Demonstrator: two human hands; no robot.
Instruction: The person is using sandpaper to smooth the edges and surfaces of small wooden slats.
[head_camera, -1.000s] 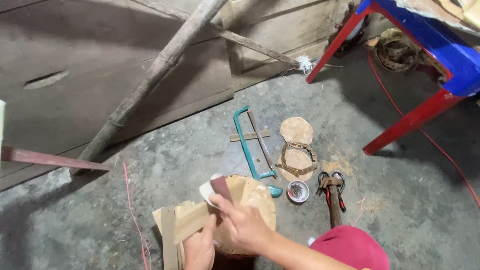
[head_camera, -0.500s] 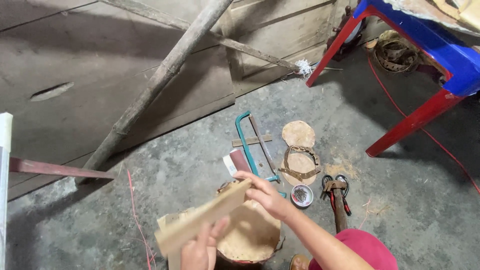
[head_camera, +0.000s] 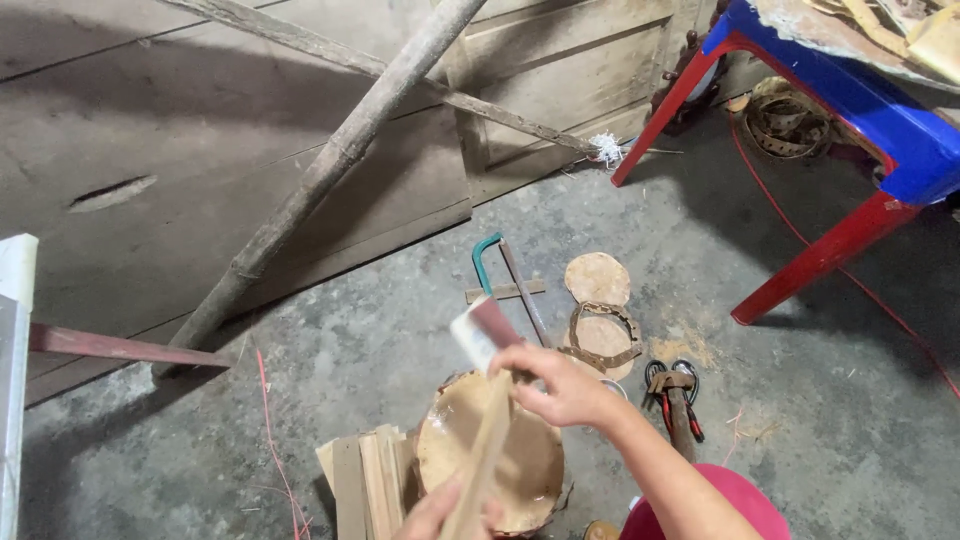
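My right hand (head_camera: 560, 385) grips a flat brush (head_camera: 485, 332) with a reddish ferrule and pale bristles, held above a round shallow wooden bowl (head_camera: 535, 475) on the floor. My left hand (head_camera: 445, 515), at the bottom edge, holds a thin wooden slat (head_camera: 485, 455) that stands up steeply across the bowl toward the brush. Only the fingers of the left hand show.
A stack of wooden slats (head_camera: 362, 482) lies left of the bowl. Beyond it are a green-framed hacksaw (head_camera: 500, 285), round wooden discs (head_camera: 598, 280), a hammer and red-handled pliers (head_camera: 672, 395). A blue table on red legs (head_camera: 830, 245) stands right; long poles (head_camera: 330, 165) lean against the plank wall.
The slat has swung from lying nearly flat across the bowl to standing steeply. My right hand has lifted the brush to the slat's upper end. The camera view shifted slightly.
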